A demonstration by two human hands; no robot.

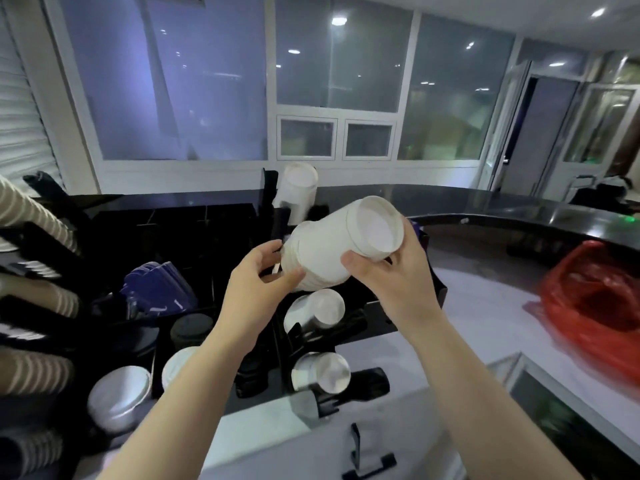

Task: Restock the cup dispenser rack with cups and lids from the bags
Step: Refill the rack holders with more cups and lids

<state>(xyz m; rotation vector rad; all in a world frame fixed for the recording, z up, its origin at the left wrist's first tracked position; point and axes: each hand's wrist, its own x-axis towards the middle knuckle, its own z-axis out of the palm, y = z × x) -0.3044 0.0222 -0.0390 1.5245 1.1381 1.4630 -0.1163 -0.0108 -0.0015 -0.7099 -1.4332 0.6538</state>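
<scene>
A stack of white paper cups (332, 244) lies on its side in mid-air above the black dispenser rack (408, 315), open end toward the upper right. My right hand (384, 271) grips its rim end from below. My left hand (256, 282) holds the stack's bottom end, thumb on its underside. Below the stack, white cup stacks (317, 308) (322, 372) poke out of two rack slots. A taller white stack (299, 187) rises behind the rack. Black lids (190, 329) and white lids (119, 396) fill slots at the lower left.
A red plastic bag (595, 306) lies on the white counter at the right. Striped brown cup stacks (31, 209) jut from the far left. Blue packets (156, 289) sit in a rack compartment. A curved black counter (485, 206) runs behind.
</scene>
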